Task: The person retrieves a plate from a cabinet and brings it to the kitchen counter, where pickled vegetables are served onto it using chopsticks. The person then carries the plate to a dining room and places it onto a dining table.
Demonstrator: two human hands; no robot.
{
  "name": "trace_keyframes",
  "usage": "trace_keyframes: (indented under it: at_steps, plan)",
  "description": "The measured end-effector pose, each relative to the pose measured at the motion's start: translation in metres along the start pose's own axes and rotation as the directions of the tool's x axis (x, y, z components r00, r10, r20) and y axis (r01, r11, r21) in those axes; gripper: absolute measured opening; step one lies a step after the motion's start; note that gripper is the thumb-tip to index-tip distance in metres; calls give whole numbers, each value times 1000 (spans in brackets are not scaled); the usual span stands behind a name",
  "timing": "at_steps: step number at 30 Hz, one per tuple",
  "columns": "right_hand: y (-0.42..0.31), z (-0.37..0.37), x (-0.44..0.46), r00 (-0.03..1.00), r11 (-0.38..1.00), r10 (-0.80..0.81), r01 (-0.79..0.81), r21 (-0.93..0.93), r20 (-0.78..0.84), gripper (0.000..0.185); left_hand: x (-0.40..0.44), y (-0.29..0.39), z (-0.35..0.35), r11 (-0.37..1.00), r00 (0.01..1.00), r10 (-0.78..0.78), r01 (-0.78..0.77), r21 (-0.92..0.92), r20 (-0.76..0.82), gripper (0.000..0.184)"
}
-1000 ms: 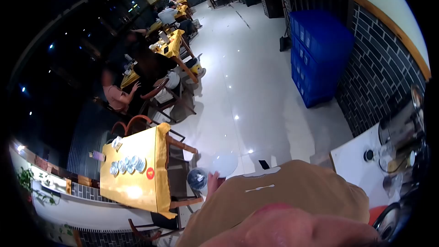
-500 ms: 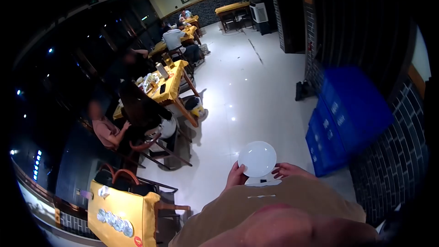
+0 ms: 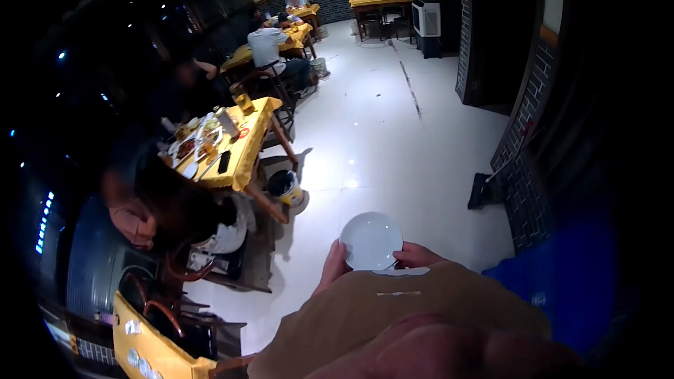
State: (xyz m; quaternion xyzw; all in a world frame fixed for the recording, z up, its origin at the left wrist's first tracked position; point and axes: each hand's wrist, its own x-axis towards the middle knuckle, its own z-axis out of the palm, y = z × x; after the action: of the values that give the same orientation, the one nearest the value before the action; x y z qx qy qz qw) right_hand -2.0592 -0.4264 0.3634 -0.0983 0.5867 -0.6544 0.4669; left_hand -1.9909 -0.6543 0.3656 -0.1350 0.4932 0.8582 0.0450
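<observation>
A round white plate [image 3: 372,238] is level in front of my body, its glossy top bare. My left hand [image 3: 335,263] grips its left edge, thumb lying over the rim. On the other side my right hand [image 3: 417,255] holds the right edge, fingers closed at the rim and partly hidden beneath. Just below the plate is the brown top [image 3: 414,295] that I wear.
To the left, people sit at a yellow-clothed table [image 3: 242,161] with dishes; a bin [image 3: 286,188] stands beside it. Another yellow table [image 3: 151,344] is at lower left. Blue crates [image 3: 562,281] line the right, near a dustpan [image 3: 484,191]. Diners sit farther back.
I have moved forward along the floor, so the tables and blue crates slid closer and lower. My right hand has come onto the plate's right edge, where before it was slightly apart.
</observation>
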Motion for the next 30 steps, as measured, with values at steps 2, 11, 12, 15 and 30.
trace_keyframes:
  at_steps: [2,11,12,15,30]
  plan:
    - [-38,-50,25,996,999,-25,28,30,-86,32,83,25,29,999,998,-44,46,-27,54,40]
    - [-175,-307,100,901,959,-214,266,93,-377,33,419,64,168,959,872,-281,264,98,400,43]
    - [-190,-337,114,897,965,-212,255,65,-389,32,453,65,179,960,870,-281,261,106,405,45]
    - [-244,-442,174,916,964,-211,253,80,-342,32,556,91,217,954,893,-300,285,93,335,44]
    - [-505,-776,562,988,975,-153,150,166,4,30,1040,205,216,983,973,-157,171,-68,171,53]
